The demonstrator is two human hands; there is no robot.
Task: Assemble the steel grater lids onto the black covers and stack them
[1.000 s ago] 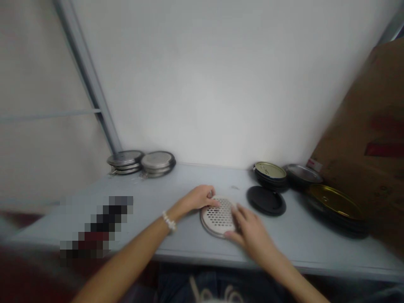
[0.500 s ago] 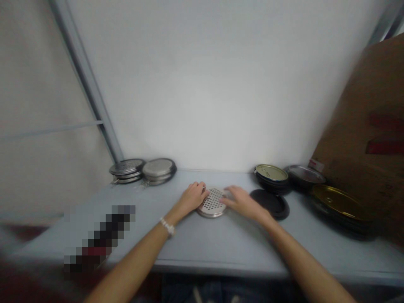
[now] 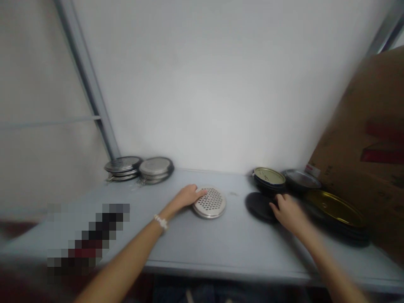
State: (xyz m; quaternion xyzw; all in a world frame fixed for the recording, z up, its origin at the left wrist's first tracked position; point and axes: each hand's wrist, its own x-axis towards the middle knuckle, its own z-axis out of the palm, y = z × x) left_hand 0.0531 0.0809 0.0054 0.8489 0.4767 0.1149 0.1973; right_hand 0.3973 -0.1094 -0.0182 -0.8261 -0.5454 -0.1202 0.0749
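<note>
The perforated metal disc [image 3: 211, 203] lies flat on the table [image 3: 221, 248]. The left hand [image 3: 187, 197], fingers loosely spread, rests on its 9 o'clock rim. The right hand [image 3: 288, 212], blurred, touches the black lid [image 3: 259, 206] at the disc's 3 o'clock; its grip cannot be told. The disc is judged thin, stiff, light and slippery: pinch the rim.

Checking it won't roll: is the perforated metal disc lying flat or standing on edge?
Lying flat: the perforated disc rests face-up on the table, left hand touching its left rim.
</note>
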